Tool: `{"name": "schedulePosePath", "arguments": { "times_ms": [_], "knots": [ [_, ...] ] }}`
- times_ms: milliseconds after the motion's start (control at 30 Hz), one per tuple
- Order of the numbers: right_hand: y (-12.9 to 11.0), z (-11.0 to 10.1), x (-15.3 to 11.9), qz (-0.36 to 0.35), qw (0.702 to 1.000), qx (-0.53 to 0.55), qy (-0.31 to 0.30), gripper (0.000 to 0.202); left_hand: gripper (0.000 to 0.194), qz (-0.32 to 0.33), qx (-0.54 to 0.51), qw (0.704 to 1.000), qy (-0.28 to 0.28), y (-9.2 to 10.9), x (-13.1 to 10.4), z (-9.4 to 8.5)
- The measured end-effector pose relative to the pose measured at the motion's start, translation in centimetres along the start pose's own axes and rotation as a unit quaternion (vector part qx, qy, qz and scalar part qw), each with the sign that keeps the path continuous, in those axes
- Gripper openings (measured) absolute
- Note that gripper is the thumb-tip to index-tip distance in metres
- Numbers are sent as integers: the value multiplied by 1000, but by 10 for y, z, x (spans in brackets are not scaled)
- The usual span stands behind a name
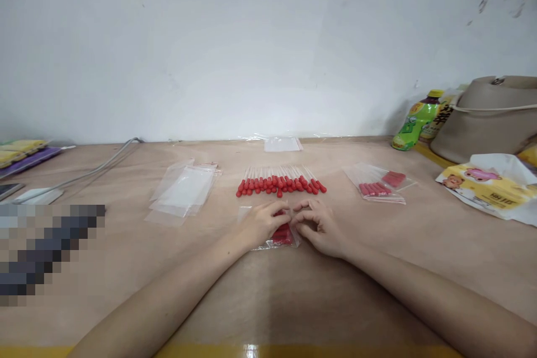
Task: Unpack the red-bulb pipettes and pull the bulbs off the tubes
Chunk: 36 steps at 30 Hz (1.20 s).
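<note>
My left hand (267, 224) rests over a small clear plastic bag (264, 245) that lies flat on the table and has red pieces (282, 235) in it. Its fingers are bent down over the bag's upper part; what they grip is hidden. At the bag's right edge is my right hand (319, 226), fingers curved and apart, with no object visible between them. Just beyond the hands lies a row of thin pale sticks with red tips (279, 183). Filled bags with red pieces (375, 189) lie to the right, and flat clear bags (180, 193) to the left.
White squares (282, 144) lie near the wall. At the right are a green bottle (413, 123), a beige bag (482, 123) and a yellow-white package (489, 187). A grey cable (100, 168), a white flat item (41, 196) and yellow packets (23, 148) are at the left.
</note>
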State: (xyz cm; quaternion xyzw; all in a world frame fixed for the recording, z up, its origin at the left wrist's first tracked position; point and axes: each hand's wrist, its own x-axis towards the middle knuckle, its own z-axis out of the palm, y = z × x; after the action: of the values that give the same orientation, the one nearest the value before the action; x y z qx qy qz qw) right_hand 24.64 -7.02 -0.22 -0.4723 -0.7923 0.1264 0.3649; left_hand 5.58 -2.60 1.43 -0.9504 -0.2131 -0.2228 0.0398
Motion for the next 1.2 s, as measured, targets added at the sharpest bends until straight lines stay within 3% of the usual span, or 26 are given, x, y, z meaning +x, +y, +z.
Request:
{"name": "schedulePosePath", "arguments": {
  "times_ms": [167,267,367,500,733,967,1200],
  "knots": [
    [3,-11,1,-164,981,-107,-1,17,27,19,17,1000,1,-1,0,-1],
    [8,-12,2,-213,968,-129,-17,19,27,21,26,999,8,-2,-2,-1],
    [11,-13,3,-220,962,-154,-44,23,25,24,40,999,14,-4,-4,0],
    [10,-14,3,-232,951,-201,-36,26,24,33,29,999,17,-3,-3,-1],
    [9,-13,5,-257,938,-231,-30,24,23,43,-11,999,-15,1,3,-3],
    [7,-14,8,-307,907,-284,-44,34,25,58,27,997,-42,0,-1,2],
    [13,-16,12,-327,909,-257,-41,20,18,62,59,996,-27,-7,0,-16]
  ]
}}
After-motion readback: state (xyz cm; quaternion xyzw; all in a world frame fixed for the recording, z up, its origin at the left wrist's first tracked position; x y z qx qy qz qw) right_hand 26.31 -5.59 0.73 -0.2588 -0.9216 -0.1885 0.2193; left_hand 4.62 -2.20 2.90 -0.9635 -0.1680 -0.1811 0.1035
